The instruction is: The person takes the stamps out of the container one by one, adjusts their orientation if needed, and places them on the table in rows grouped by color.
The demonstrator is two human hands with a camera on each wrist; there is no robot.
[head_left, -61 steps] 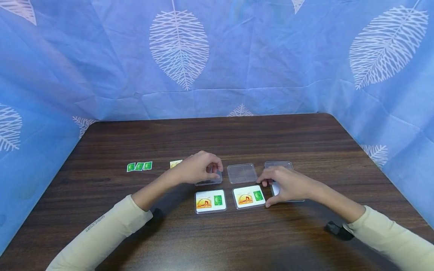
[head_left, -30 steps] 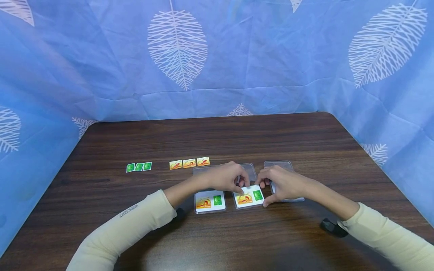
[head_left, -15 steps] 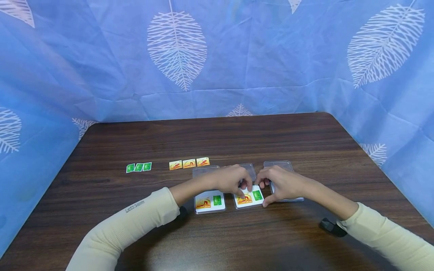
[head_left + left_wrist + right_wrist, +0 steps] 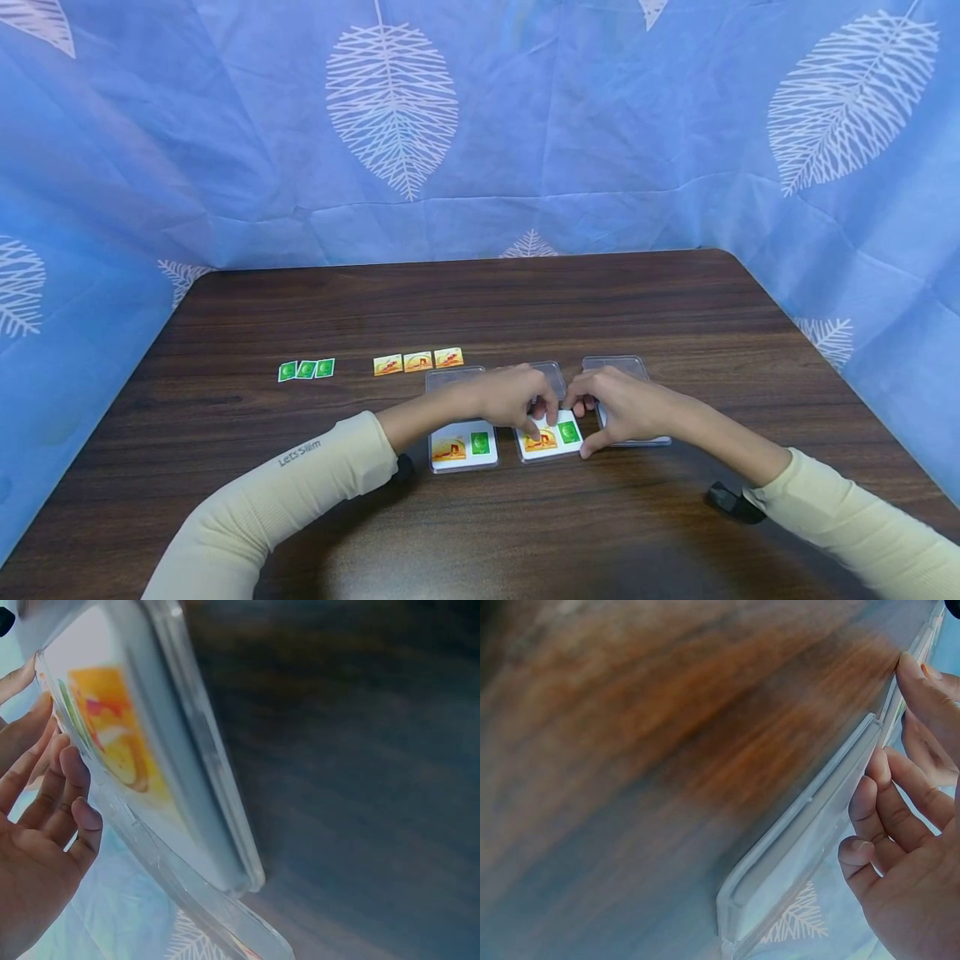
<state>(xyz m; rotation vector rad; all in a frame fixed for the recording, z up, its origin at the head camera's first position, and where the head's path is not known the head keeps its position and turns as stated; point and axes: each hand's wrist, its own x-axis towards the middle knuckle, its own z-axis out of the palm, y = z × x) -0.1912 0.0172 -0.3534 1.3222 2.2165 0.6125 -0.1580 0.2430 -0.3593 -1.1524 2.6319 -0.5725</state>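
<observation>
Both hands are on the middle case (image 4: 551, 436), front row of the table (image 4: 465, 533), between the left case (image 4: 463, 446) and a third case (image 4: 637, 437) mostly hidden under the right hand. Judging by the clear lid (image 4: 161, 866) hinged over the printed card in the left wrist view, the step in hand looks like seating a lid onto the middle case. Left hand (image 4: 513, 398): fingers curled, tips pinching the lid's far-left edge; wrist low, forearm coming in from lower left. Right hand (image 4: 622, 408): fingers curled over the case's right edge, thumb hooked under the near-right corner, so it grips the case; the right wrist view shows the fingertips (image 4: 877, 769) lying along the tray wall. Next move probably needs even downward pressure on both sides at once so the lid drops square, with the right hand bracing so the case doesn't slide into the left case just beside it. Loose lids (image 4: 615, 365) sit in the row behind, one partly covered by the left hand. Three green stickers (image 4: 306, 369) and three yellow stickers (image 4: 418, 361) lie in a line to the left, well apart from the hands.
</observation>
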